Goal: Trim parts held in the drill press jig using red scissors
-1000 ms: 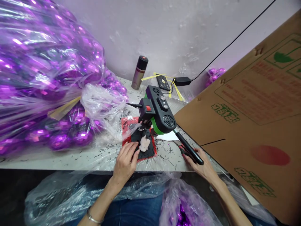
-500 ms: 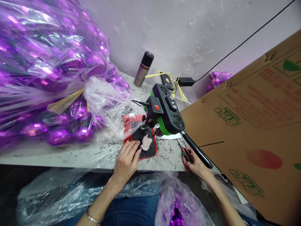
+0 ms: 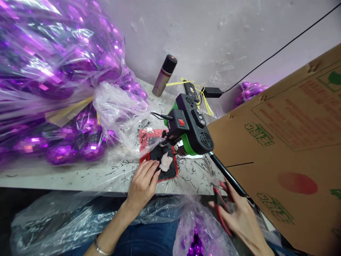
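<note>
My left hand rests flat on the table edge, fingertips touching a black pad on a red mat beside a small pale lump. Just behind it stands a black and green machine with a red switch and a long black handle. My right hand is off the table's front edge, shut on red-handled scissors, just below the handle's end.
A big clear bag of shiny purple balls fills the left of the table. A spray can, a power adapter and yellow strips lie by the wall. A large cardboard box stands at right. More bagged purple balls lie in my lap.
My right hand has picked the red scissors up from the table beside the handle and drawn them back toward me, below the table edge. The left hand stays put.
</note>
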A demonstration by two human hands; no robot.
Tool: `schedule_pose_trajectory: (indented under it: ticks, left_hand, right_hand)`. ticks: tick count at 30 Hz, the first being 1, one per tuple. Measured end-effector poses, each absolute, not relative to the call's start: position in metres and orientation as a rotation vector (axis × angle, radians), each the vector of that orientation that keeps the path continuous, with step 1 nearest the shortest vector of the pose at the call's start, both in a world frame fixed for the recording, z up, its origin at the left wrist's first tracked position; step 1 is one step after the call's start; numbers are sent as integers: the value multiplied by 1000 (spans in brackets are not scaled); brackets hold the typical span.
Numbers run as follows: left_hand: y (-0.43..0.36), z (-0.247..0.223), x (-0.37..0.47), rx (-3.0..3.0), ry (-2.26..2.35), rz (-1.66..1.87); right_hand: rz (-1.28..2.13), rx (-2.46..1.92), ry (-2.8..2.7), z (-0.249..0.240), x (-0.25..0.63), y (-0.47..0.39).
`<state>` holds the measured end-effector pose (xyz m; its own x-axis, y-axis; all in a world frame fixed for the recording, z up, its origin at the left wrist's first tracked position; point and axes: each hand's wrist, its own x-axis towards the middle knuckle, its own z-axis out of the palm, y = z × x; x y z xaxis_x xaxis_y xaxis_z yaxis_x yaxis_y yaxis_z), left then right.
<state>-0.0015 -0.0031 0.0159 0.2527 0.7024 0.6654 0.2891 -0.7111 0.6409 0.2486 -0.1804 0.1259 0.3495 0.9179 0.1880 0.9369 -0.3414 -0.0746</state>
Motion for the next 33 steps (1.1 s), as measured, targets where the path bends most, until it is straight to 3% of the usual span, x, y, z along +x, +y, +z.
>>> schedule_pose_trajectory:
  ticks: [9,33]
  left_hand:
    - [-3,15,0,2239,946,1359]
    - [-5,13,3,2345,1008,1268]
  right_hand:
    - [161,-2342,-1851,119,208,-127]
    - [226,-2183,-1873,137,200,-94]
